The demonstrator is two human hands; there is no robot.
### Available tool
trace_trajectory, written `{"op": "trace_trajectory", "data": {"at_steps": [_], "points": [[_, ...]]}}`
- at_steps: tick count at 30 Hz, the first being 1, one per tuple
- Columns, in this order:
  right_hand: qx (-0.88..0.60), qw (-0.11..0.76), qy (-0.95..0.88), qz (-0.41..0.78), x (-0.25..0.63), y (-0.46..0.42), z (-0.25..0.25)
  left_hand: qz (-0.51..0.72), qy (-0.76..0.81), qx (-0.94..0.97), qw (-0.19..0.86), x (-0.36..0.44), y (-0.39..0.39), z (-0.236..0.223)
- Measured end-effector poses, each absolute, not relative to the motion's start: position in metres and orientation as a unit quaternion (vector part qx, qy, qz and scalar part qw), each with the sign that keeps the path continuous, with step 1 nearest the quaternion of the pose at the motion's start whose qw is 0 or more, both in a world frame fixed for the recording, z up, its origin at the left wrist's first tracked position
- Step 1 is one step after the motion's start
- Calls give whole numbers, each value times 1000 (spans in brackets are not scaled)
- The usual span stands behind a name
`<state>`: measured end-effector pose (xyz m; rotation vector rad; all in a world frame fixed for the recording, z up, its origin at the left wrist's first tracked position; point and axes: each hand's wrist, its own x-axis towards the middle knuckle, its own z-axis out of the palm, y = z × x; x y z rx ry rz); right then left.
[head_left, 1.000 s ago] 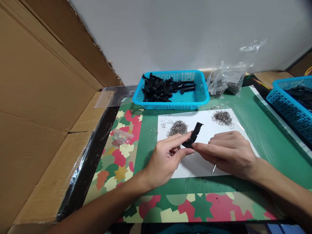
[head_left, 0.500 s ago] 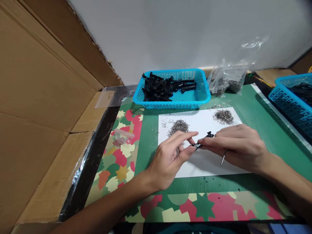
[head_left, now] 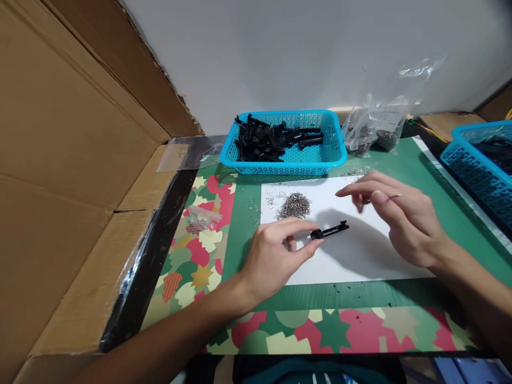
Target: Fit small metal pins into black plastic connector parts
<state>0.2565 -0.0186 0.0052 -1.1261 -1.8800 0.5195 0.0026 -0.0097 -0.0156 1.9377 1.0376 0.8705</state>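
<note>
My left hand (head_left: pixel 276 256) pinches one end of a slim black plastic part (head_left: pixel 335 230) between thumb and fingertips. The part is long and narrow, with a slot along its middle, and is held over a white sheet of paper (head_left: pixel 360 261). To the right, my right hand (head_left: pixel 404 218) is raised above the sheet, apart from the part. A thin metal rod (head_left: pixel 395 196) sticks out between its thumb and fingers; most of it is hidden. Just beyond my left hand lies a heap of small metal pieces (head_left: pixel 295 205), apparently springs or clips.
A blue basket (head_left: pixel 284 169) with many similar black parts stands at the back. Clear bags (head_left: pixel 362 133) of small metal pieces lean beside it. Another blue basket (head_left: pixel 476 165) is on the right. Cardboard (head_left: pixel 76 176) walls the left side. A small plastic bag (head_left: pixel 203 217) lies left.
My right hand has let go of the black part and moved up and away to the right, over the far metal pile. My left hand keeps the part, now turned flatter.
</note>
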Motion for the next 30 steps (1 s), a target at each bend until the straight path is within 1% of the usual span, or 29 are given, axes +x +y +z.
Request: {"op": "trace_trajectory", "data": {"at_steps": [4, 9, 16, 18, 21, 23, 30], "points": [[-469, 438, -725, 252, 258, -18, 3, 324, 392, 777, 371, 2, -11, -18], [-481, 402, -710, 322, 254, -21, 2, 326, 387, 787, 354, 4, -12, -18], [-430, 354, -642, 527, 244, -21, 9, 310, 365, 818, 317, 4, -12, -16], [-436, 346, -646, 522, 242, -23, 8, 314, 358, 821, 315, 4, -13, -17], [-445, 352, -690, 450, 241, -26, 5, 319, 353, 824, 308, 4, -14, -17], [-443, 339, -719, 413, 239, -27, 5, 318, 357, 824, 303, 4, -15, -17], [-432, 274, -771, 379, 233, -26, 5, 301, 356, 829, 309, 6, -16, -15]]}}
